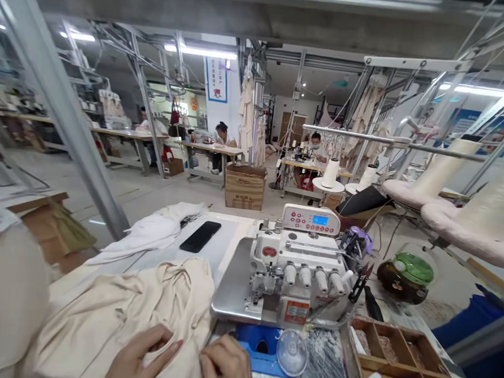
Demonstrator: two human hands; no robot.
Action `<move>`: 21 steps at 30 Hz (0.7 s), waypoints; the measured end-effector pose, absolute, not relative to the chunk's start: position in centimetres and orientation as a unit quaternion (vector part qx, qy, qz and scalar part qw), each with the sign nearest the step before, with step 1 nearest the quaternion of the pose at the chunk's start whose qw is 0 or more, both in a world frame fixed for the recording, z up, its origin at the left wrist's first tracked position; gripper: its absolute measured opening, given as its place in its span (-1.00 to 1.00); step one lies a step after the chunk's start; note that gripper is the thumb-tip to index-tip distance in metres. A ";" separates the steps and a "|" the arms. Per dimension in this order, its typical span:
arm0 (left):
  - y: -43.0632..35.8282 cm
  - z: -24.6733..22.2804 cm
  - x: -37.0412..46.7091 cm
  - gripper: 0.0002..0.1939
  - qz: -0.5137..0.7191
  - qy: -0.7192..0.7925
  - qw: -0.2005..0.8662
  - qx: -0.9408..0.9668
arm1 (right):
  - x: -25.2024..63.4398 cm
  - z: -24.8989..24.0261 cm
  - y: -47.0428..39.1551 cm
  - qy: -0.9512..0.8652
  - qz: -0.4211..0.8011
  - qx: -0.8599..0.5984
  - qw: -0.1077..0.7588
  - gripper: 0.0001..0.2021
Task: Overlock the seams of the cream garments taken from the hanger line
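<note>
A heap of cream fabric [119, 311] lies on the table left of the white sewing machine [299, 268]. My left hand [145, 353] pinches an edge of this fabric between thumb and forefinger. Close by on the right, my right hand [225, 362] has its fingers curled together at the fabric's right edge, in front of the machine's metal plate [236, 287]; what lies inside its fingers is hidden. Beside my right hand are a blue tray [263, 335] and a clear round lid [291, 353].
A black phone [201, 236] and white cloth [151, 232] lie behind the fabric. At right are a wooden compartment box [399, 354], black-handled snips [360, 284] and a green-lidded pot [406, 277]. Thread cones [331, 174] stand behind. Several people sit at far tables.
</note>
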State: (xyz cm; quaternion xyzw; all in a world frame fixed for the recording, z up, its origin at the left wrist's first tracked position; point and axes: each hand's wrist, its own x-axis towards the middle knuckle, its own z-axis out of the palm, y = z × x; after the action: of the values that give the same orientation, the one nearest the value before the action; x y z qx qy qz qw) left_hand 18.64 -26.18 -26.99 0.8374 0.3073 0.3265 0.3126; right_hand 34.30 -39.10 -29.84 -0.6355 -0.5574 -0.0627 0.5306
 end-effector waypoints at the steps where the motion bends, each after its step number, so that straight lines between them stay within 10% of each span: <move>1: -26.3 -27.0 18.6 -0.40 0.340 0.309 0.303 0.835 | 34.4 -29.4 -39.3 -0.566 -0.047 -0.637 0.521 -0.61; 21: -25.5 -28.0 16.6 -0.61 0.403 0.223 0.181 0.869 | 33.5 -26.2 -39.7 -0.550 -0.005 -0.674 0.494 -0.57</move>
State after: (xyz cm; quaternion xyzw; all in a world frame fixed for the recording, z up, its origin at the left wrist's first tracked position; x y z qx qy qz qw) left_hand 16.61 -25.48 -27.98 0.8688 0.2234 0.4033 0.1808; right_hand 33.50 -39.69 -26.22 -0.6736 -0.5497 -0.0049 0.4941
